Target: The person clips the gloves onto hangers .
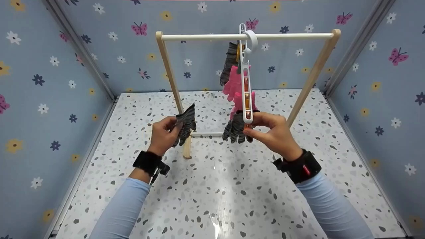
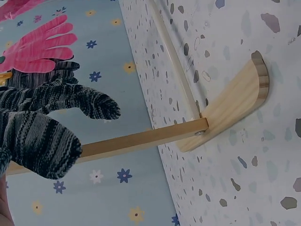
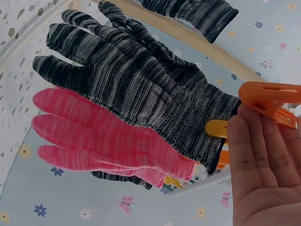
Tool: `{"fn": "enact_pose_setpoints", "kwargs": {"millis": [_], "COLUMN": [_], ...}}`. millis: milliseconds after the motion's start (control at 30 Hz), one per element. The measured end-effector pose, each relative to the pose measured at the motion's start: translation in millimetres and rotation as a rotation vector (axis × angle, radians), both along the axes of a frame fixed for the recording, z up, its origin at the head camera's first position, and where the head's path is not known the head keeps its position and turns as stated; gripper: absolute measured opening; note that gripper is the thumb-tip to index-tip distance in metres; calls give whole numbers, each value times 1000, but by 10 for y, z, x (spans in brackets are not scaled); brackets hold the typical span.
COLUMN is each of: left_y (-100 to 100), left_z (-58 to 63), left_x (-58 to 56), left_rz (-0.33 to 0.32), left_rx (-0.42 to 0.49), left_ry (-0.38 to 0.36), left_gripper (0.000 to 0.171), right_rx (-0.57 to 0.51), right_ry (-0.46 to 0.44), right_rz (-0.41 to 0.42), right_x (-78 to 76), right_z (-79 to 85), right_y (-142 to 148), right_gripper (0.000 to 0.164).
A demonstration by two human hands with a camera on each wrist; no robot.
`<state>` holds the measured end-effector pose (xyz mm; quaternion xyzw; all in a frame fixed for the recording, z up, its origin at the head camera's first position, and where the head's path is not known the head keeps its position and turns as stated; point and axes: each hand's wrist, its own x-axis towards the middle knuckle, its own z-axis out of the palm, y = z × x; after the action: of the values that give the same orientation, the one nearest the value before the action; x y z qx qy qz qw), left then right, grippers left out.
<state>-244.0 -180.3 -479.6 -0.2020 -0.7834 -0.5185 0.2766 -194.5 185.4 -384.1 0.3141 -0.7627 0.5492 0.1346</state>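
Observation:
My left hand (image 1: 165,132) pinches a dark grey striped knit glove (image 1: 187,121) by its cuff, fingers of the glove hanging down. To its right, a white clip hanger (image 1: 243,66) hangs by its hook from the rack's top bar. At the hanger's near end, my right hand (image 1: 274,134) pinches an orange clip (image 3: 268,96). Just beyond that clip, another grey striped glove (image 3: 122,75) hangs by its cuff from a yellow clip (image 3: 216,128). Behind it hang pink gloves (image 1: 232,81), and a further dark striped glove (image 1: 229,63) hangs farthest back.
The rack has a white top bar (image 1: 206,37), wooden side posts (image 1: 313,78) and a low white crossbar (image 1: 207,134). It stands on a speckled white surface (image 1: 212,192). Flower-patterned panels (image 1: 129,63) enclose the back and both sides.

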Motion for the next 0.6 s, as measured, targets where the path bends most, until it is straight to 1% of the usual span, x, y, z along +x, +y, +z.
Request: {"fn": "enact_pose_setpoints", "kwargs": {"millis": [167,333,533,600], "left_y": [63,125,213,241], "left_z": [-13,-27,-8,-3], "left_x": [4,6,16,24], "left_rz": [-57,-96,-146,-163], "left_rx": [3,41,65,74], "left_ry": [-18,-43,-36,-36], "left_gripper": [4,6,5,7], "right_rx": [0,-1,8,20], "right_ry": [25,53,65,68], "right_rz": [-5,1,-6,-13], "right_x": [-9,-21,-23,-24], "right_z": [-7,-10,-9,-11], "right_y": [-5,-14,-19,-19], "right_gripper": [34,33,33,33]}}
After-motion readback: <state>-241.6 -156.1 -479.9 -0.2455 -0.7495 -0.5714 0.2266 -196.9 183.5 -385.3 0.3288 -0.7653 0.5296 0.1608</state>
